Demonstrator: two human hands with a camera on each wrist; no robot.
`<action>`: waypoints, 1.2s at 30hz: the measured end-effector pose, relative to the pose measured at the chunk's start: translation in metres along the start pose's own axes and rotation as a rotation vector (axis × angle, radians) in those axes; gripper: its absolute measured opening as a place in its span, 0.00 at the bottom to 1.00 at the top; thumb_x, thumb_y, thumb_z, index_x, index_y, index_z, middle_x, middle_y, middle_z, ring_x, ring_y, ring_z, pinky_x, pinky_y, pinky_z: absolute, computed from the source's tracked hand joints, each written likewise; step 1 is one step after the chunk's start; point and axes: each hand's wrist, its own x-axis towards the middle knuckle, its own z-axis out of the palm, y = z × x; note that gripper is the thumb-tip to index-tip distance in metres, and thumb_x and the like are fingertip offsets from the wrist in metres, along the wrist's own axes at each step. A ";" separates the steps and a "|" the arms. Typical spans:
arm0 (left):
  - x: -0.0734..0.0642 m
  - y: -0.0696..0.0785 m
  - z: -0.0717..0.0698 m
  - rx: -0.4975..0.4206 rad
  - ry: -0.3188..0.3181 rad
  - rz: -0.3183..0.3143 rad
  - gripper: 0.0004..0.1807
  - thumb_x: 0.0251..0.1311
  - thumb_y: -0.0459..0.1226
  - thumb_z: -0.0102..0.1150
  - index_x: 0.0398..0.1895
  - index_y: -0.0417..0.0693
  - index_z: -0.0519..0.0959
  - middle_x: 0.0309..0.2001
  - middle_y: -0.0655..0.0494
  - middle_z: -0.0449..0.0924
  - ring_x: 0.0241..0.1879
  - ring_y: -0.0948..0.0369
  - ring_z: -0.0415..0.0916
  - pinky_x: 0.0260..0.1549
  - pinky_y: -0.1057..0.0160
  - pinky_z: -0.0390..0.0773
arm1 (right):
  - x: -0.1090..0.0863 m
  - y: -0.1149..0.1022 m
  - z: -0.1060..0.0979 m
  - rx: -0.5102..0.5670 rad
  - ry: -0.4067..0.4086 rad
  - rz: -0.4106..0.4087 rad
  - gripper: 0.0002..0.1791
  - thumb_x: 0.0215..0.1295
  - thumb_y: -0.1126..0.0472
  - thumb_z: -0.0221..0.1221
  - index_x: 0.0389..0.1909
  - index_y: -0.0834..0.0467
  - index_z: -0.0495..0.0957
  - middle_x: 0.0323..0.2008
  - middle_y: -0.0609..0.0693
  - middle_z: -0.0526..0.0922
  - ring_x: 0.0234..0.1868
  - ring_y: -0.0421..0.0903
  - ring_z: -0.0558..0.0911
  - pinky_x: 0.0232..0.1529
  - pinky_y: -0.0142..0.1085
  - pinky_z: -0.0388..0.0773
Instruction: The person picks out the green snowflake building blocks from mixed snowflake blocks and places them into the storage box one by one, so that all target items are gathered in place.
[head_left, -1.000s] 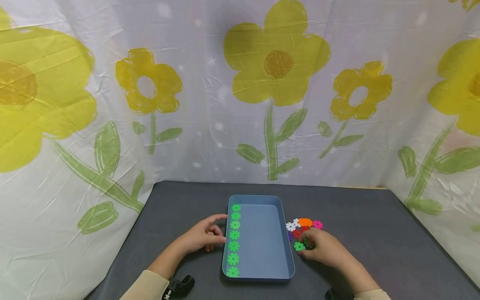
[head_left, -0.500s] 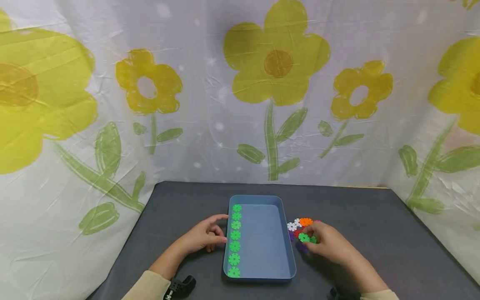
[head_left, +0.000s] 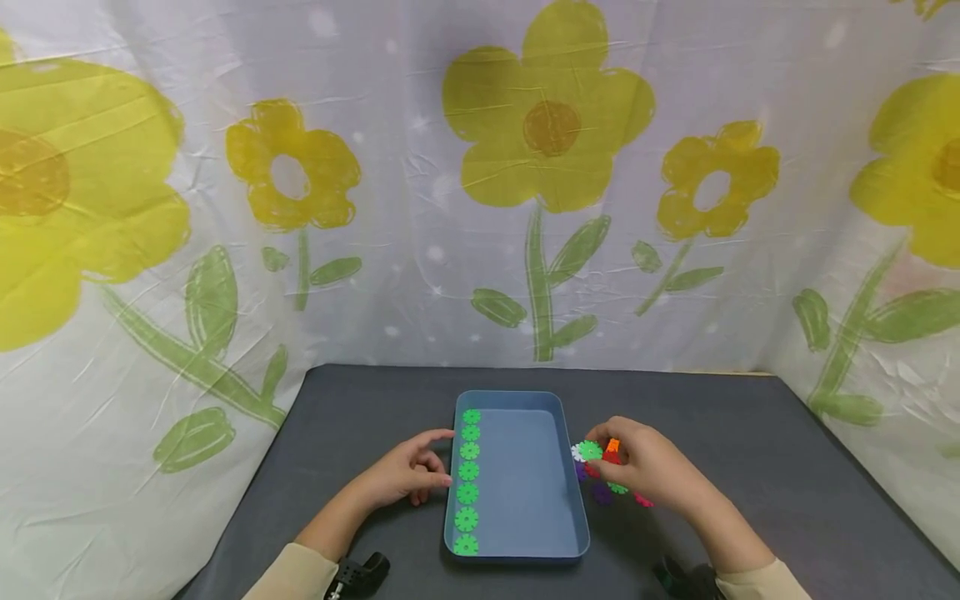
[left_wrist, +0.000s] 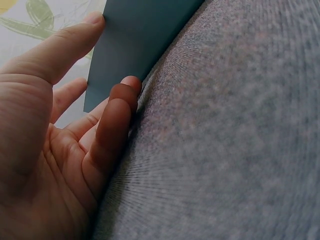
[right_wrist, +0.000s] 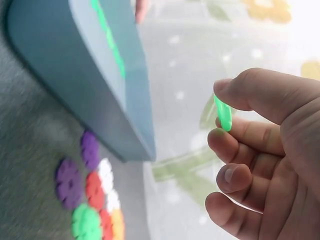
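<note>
My right hand [head_left: 651,462] pinches a green notched plastic disc [head_left: 590,450] between thumb and index finger, raised over a small pile. Edge-on, that green disc [right_wrist: 224,114] shows in the right wrist view, the other fingers curled loosely below it. A blue-grey rectangular tray [head_left: 532,483] lies in front of me, with a column of several green discs [head_left: 468,472] along its left inside wall. Beside that wall is my left hand [head_left: 405,471], index fingertip and thumb touching the tray's outer side. Its thumb and fingers [left_wrist: 75,45] appear against the tray wall in the left wrist view.
Right of the tray lie loose discs: purple [head_left: 602,493], white [head_left: 576,452], orange [head_left: 613,445], pink [head_left: 643,500] and red [right_wrist: 94,189], plus green ones [right_wrist: 86,222]. The dark tabletop [head_left: 375,400] ends at a flower-printed curtain [head_left: 420,250].
My right hand has lifted the green disc from the pile's near side, moving it up and away from me toward the pile's far side. The left hand stays at the tray.
</note>
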 end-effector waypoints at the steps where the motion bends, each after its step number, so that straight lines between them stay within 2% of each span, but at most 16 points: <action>1: 0.000 0.000 0.000 0.001 0.001 0.000 0.42 0.68 0.35 0.67 0.80 0.43 0.57 0.38 0.47 0.84 0.22 0.57 0.74 0.23 0.58 0.78 | 0.001 -0.004 -0.001 -0.003 0.000 -0.019 0.13 0.65 0.57 0.71 0.48 0.51 0.83 0.39 0.39 0.80 0.27 0.38 0.74 0.32 0.34 0.77; 8: 0.000 -0.001 0.000 0.002 0.004 0.001 0.41 0.67 0.35 0.68 0.79 0.44 0.58 0.38 0.46 0.84 0.22 0.57 0.74 0.23 0.58 0.78 | 0.008 -0.030 0.002 0.021 -0.031 -0.134 0.13 0.64 0.56 0.72 0.46 0.49 0.82 0.39 0.38 0.79 0.27 0.36 0.74 0.30 0.33 0.76; 18: -0.001 0.000 0.000 -0.008 -0.006 0.013 0.42 0.67 0.36 0.68 0.80 0.42 0.56 0.38 0.46 0.84 0.22 0.58 0.74 0.23 0.59 0.78 | 0.014 -0.056 0.024 -0.023 -0.101 -0.294 0.11 0.64 0.56 0.72 0.44 0.50 0.82 0.36 0.35 0.73 0.27 0.33 0.69 0.29 0.29 0.72; 22: -0.001 -0.001 0.000 0.002 -0.001 0.011 0.42 0.68 0.35 0.67 0.80 0.42 0.56 0.38 0.46 0.84 0.22 0.58 0.74 0.23 0.59 0.78 | 0.015 -0.063 0.036 -0.032 -0.156 -0.312 0.12 0.65 0.54 0.71 0.46 0.49 0.82 0.36 0.35 0.73 0.27 0.32 0.68 0.29 0.28 0.71; 30: -0.001 0.000 0.000 -0.001 0.004 0.004 0.42 0.68 0.35 0.67 0.80 0.42 0.57 0.37 0.47 0.83 0.22 0.58 0.74 0.23 0.59 0.78 | 0.021 -0.065 0.063 -0.054 -0.270 -0.288 0.13 0.64 0.52 0.72 0.47 0.47 0.85 0.38 0.39 0.78 0.33 0.34 0.76 0.35 0.27 0.75; 36: -0.001 -0.001 0.000 -0.005 0.002 0.004 0.42 0.67 0.36 0.68 0.80 0.42 0.57 0.37 0.47 0.84 0.22 0.58 0.74 0.22 0.59 0.78 | 0.027 -0.059 0.082 -0.076 -0.347 -0.360 0.11 0.63 0.55 0.72 0.46 0.49 0.86 0.38 0.36 0.78 0.38 0.33 0.77 0.42 0.26 0.76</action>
